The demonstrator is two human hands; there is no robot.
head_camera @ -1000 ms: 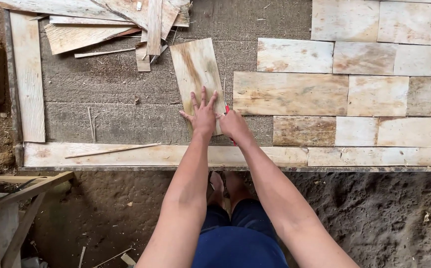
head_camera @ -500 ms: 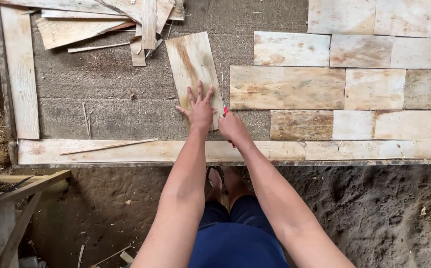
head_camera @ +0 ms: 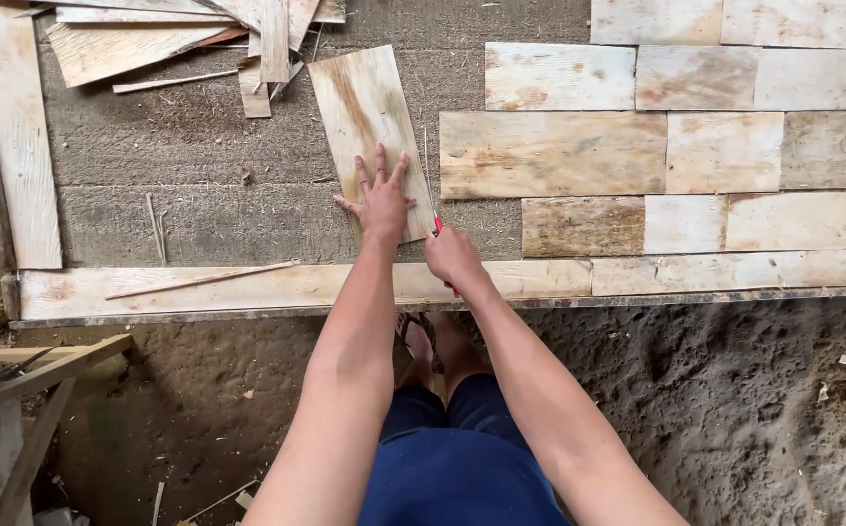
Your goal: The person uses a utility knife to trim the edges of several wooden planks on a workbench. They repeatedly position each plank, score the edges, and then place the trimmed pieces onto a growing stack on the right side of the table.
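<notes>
My left hand (head_camera: 380, 200) lies flat with fingers spread on the near end of a pale rectangular wood sheet (head_camera: 364, 112) that rests slightly tilted on a grey slab (head_camera: 199, 156). My right hand (head_camera: 454, 257) is closed around a small red-handled cutting tool (head_camera: 437, 225) held against the sheet's right edge near its lower corner. Only a bit of the tool's red handle shows above the fist.
Rows of pale wood tiles (head_camera: 695, 156) cover the slab's right side. A long plank (head_camera: 277, 287) runs along the near edge, another plank (head_camera: 18, 136) stands at the left. Loose offcuts (head_camera: 189, 39) are piled at top left. Bare soil (head_camera: 715, 409) lies below.
My right hand has slid down the sheet's right edge toward me, from beside the left hand to just past the sheet's lower corner. The left hand stays pressed on the sheet.
</notes>
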